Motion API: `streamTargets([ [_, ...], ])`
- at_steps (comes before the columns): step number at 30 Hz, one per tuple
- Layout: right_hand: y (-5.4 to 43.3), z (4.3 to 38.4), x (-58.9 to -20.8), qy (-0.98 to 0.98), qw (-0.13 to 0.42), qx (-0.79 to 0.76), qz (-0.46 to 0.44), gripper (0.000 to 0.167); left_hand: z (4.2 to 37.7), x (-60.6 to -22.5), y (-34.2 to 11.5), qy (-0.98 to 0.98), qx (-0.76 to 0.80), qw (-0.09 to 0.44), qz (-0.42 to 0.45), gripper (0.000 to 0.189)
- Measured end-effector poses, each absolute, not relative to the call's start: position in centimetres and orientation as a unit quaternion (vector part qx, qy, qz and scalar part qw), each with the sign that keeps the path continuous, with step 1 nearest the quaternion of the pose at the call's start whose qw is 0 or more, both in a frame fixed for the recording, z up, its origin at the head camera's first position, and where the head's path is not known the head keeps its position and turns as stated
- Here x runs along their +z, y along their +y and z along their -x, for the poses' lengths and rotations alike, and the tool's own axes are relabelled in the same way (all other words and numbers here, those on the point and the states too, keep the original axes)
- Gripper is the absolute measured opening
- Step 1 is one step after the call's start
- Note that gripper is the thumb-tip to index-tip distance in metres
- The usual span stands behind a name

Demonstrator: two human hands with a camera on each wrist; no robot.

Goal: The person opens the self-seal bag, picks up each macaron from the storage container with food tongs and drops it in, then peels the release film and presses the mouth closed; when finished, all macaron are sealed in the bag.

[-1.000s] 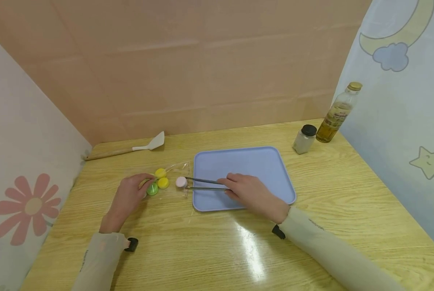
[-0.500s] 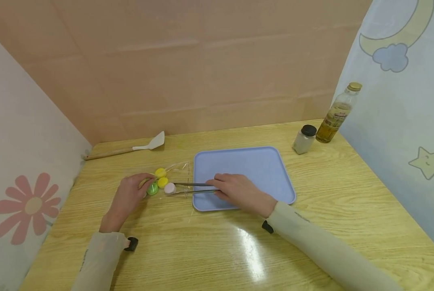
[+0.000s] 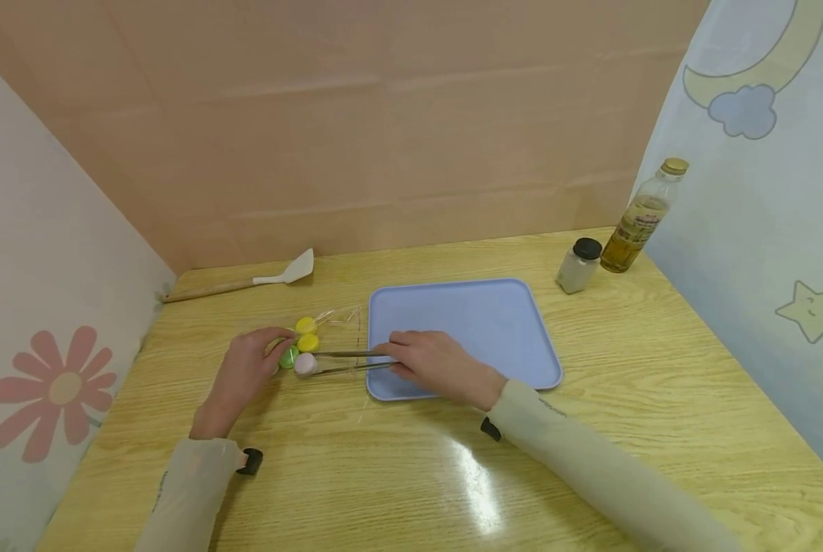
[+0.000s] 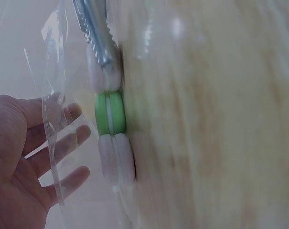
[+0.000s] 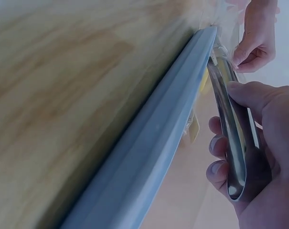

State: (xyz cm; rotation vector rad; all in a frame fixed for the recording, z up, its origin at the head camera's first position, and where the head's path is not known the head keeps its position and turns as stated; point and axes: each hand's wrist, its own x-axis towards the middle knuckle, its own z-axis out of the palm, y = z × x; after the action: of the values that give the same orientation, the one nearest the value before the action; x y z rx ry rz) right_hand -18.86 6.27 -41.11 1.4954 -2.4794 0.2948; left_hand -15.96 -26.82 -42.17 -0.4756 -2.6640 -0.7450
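My left hand (image 3: 244,368) pinches the edge of a clear plastic bag (image 3: 341,323) lying on the table. Inside it, in the head view, are two yellow macarons (image 3: 308,343) and a green macaron (image 3: 289,357). With my right hand (image 3: 441,364) I hold metal tongs (image 5: 225,114), their tips reaching left into the bag around a pink macaron (image 3: 306,364). The left wrist view has the serrated tong end (image 4: 99,40) at that pink macaron, touching or nearly touching the green one. Beyond the green stands another pink macaron (image 4: 117,160).
A blue tray (image 3: 467,314) sits beneath my right hand, just right of the bag. Toward the back left lies a spatula (image 3: 239,284) with a wooden handle. At the back right stand a black-lidded jar (image 3: 578,267) and an oil bottle (image 3: 635,222).
My right hand and the tongs have moved left, carrying the pink macaron from the bag's mouth to beside the green and yellow ones. My left hand has stayed in place.
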Motion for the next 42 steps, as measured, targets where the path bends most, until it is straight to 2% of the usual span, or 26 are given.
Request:
streamTargets([
  [23,7.7,18.4,-41.0,-0.849,0.118,0.117,-0.502,0.033,16.1,-42.4,-26.9,-0.942,-0.259,0.151,0.151,0.012],
  [35,11.8,18.1,-40.4,-0.871,0.122,0.131,-0.458,0.038,16.1,-42.3,-26.8,-0.944,-0.255,0.145,0.15,0.013],
  [42,15.4,17.3,-40.4,-0.89,0.147,0.151,-0.405,0.037,16.1,-42.4,-26.8,-0.946,-0.255,0.137,0.147,0.013],
])
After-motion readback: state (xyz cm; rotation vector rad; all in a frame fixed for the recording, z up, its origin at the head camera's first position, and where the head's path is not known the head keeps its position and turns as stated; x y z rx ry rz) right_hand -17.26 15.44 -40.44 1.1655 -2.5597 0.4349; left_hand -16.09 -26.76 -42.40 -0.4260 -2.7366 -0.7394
